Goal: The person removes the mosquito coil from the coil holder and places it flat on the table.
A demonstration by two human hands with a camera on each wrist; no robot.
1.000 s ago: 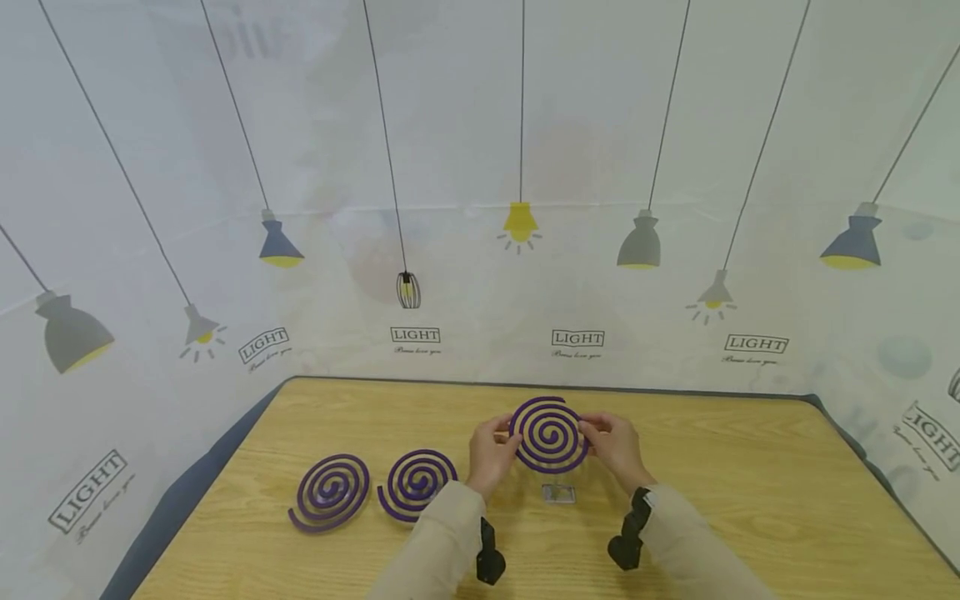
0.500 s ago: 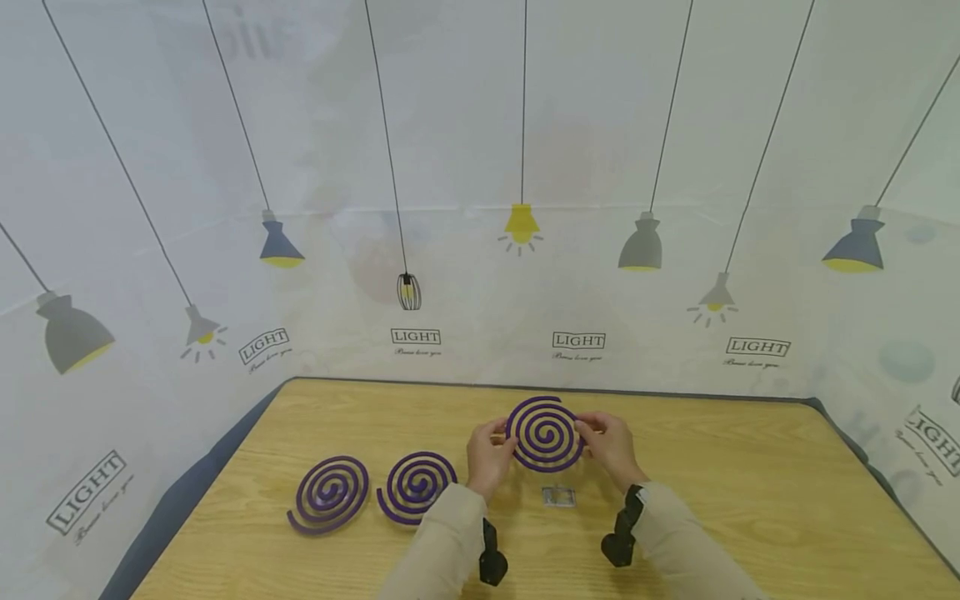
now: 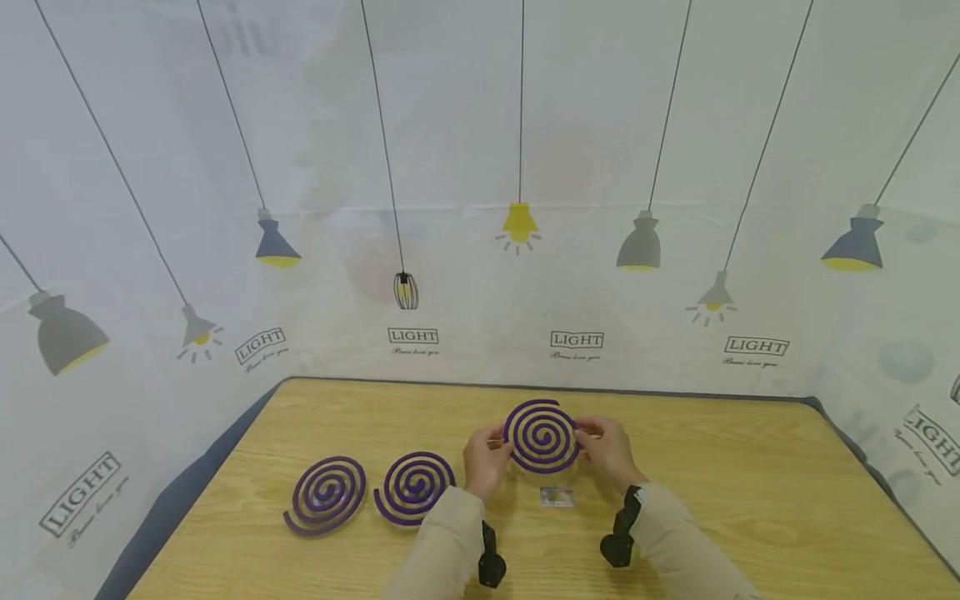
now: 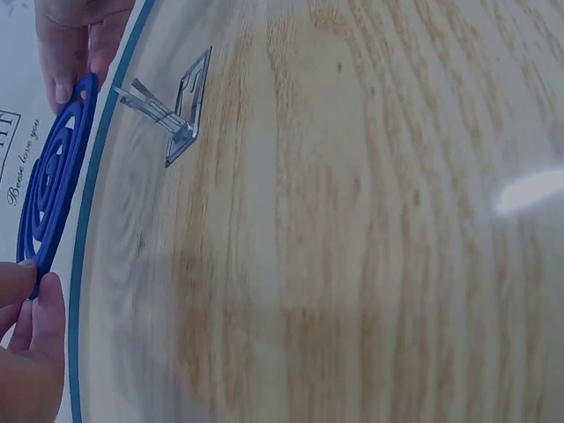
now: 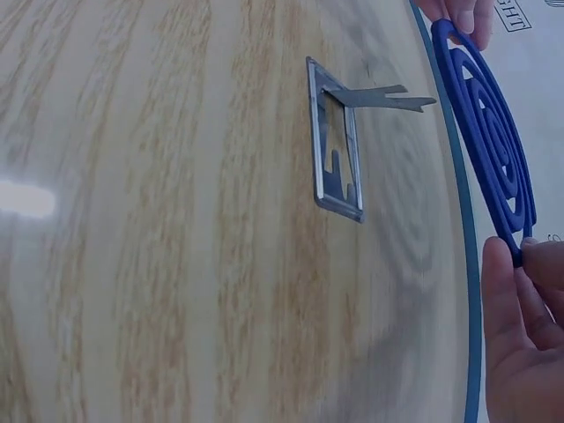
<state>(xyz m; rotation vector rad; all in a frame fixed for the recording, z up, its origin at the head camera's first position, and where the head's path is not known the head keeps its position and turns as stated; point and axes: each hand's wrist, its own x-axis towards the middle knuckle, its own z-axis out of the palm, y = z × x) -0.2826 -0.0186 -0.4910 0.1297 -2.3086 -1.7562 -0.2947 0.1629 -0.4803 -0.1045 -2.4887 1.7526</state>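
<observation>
A purple mosquito coil (image 3: pixel 543 436) is held above the table between both hands. My left hand (image 3: pixel 486 461) pinches its left rim between thumb and fingers, and my right hand (image 3: pixel 609 450) pinches the right rim. In both wrist views the coil looks blue and is seen nearly edge-on, clear of the tabletop. Below it, on the wood, lies a small metal coil stand (image 5: pixel 337 150), a rectangular frame with a forked prong (image 4: pixel 152 109) bent up from it.
Two more purple coils, a far-left one (image 3: pixel 326 495) and one nearer my left sleeve (image 3: pixel 414 487), sit to the left on the wooden table (image 3: pixel 712 467). Behind the table's dark back edge hangs a white curtain (image 3: pixel 465 250) printed with lamps.
The held coil has shifted very slightly left with both hands. Both hands keep their pinch on its rim, and the stand and other coils stay in place.
</observation>
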